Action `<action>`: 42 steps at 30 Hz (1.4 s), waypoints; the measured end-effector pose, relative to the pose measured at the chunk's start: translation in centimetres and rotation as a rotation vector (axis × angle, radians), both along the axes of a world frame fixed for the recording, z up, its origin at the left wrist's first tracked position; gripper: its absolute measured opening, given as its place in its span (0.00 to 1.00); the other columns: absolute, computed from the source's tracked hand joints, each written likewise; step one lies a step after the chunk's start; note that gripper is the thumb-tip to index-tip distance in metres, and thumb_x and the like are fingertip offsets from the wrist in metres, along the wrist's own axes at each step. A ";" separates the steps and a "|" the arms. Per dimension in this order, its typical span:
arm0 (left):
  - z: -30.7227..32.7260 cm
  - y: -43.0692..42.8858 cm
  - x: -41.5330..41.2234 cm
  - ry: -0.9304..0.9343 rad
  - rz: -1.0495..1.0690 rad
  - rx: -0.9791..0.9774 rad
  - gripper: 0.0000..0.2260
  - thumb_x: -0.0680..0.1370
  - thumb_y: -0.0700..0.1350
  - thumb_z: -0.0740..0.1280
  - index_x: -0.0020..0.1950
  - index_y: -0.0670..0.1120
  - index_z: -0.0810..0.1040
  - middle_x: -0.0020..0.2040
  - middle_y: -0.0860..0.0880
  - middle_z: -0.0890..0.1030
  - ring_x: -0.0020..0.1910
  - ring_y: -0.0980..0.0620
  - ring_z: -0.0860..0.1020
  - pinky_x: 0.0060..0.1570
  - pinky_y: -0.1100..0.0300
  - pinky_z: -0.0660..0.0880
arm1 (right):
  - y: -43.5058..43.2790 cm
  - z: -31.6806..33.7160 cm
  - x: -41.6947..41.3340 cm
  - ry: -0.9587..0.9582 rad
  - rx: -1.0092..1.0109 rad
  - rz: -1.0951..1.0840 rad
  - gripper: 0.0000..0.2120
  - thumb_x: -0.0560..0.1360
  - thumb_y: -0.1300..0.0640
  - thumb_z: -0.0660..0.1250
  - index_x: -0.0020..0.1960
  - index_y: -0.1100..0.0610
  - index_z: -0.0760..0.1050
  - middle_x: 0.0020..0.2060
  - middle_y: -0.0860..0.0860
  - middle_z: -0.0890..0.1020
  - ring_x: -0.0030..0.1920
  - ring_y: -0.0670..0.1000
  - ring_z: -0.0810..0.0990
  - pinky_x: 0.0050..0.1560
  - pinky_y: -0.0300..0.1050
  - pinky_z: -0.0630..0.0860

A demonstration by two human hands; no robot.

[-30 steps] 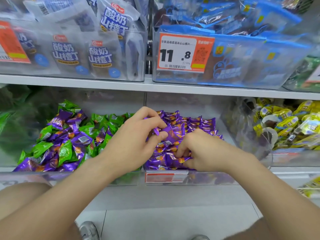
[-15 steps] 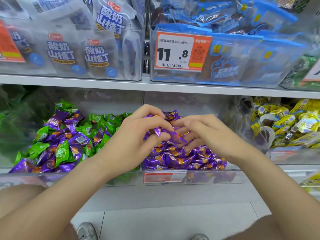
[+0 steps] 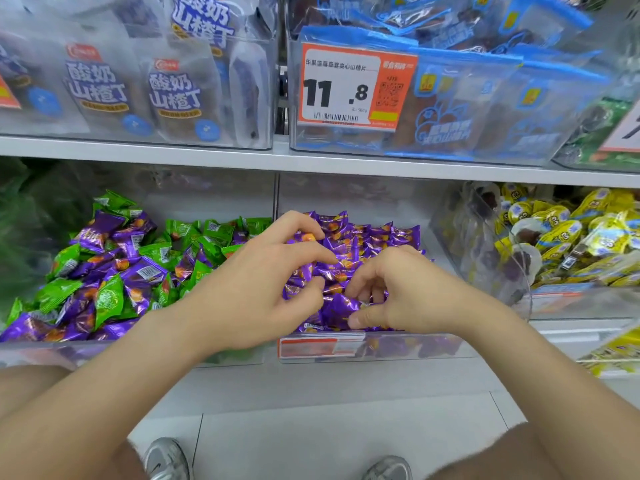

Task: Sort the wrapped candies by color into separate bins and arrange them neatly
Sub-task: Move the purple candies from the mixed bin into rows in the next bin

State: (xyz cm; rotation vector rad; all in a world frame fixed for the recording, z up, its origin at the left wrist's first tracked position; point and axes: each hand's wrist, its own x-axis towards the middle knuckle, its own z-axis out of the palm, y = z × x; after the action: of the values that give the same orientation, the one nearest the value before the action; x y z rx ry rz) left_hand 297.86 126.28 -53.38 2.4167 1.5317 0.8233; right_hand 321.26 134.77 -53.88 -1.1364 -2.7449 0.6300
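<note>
Both hands are in the middle clear bin, which holds only purple wrapped candies. My left hand curls over the pile's left side, with purple candies between its thumb and fingers. Close beside it, my right hand pinches a purple candy between thumb and curled fingers near the bin's front. The left bin holds a mixed heap of green candies and purple ones.
A tilted clear bin on the right holds yellow-wrapped sweets. The shelf above carries bins of white and blue snack bags and an 11.8 price tag. Grey shoes stand on the tiled floor below.
My right hand has drawn back from the middle of the purple pile toward the bin's front and curled round a candy. My left hand has stayed in place.
</note>
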 end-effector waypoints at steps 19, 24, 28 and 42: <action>-0.3 0.7 0.6 0.024 -0.073 0.024 0.23 0.82 0.34 0.63 0.72 0.56 0.77 0.72 0.57 0.69 0.61 0.58 0.75 0.59 0.58 0.74 | 0.6 -0.5 0.0 -0.125 -0.048 0.058 0.05 0.74 0.58 0.78 0.48 0.48 0.88 0.36 0.41 0.86 0.38 0.38 0.83 0.42 0.24 0.68; 0.0 0.6 0.9 -0.168 -0.060 -0.052 0.35 0.77 0.32 0.71 0.78 0.59 0.67 0.71 0.60 0.67 0.65 0.59 0.76 0.62 0.62 0.76 | 0.2 1.3 0.3 0.331 -0.175 -0.164 0.09 0.83 0.49 0.68 0.54 0.52 0.83 0.40 0.53 0.86 0.40 0.50 0.86 0.44 0.49 0.82; 0.2 0.9 1.1 -0.308 -0.016 -0.082 0.32 0.72 0.33 0.77 0.69 0.56 0.71 0.65 0.59 0.70 0.51 0.57 0.83 0.48 0.58 0.82 | -1.5 2.8 -0.4 0.587 -0.602 -0.258 0.15 0.78 0.46 0.72 0.58 0.55 0.84 0.45 0.61 0.86 0.44 0.64 0.87 0.46 0.56 0.85; 0.2 1.8 1.8 -0.223 0.215 -0.044 0.17 0.75 0.55 0.77 0.61 0.62 0.78 0.44 0.61 0.85 0.43 0.60 0.81 0.49 0.59 0.76 | 0.8 2.1 0.4 0.418 -0.342 -0.104 0.13 0.73 0.53 0.80 0.56 0.52 0.85 0.42 0.51 0.89 0.45 0.52 0.88 0.52 0.47 0.83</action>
State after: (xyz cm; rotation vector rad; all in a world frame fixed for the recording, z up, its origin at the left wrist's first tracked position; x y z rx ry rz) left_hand 299.63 128.06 -53.20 2.0728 1.7175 1.0464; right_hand 321.69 135.58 -51.78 -1.0488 -2.2661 1.2015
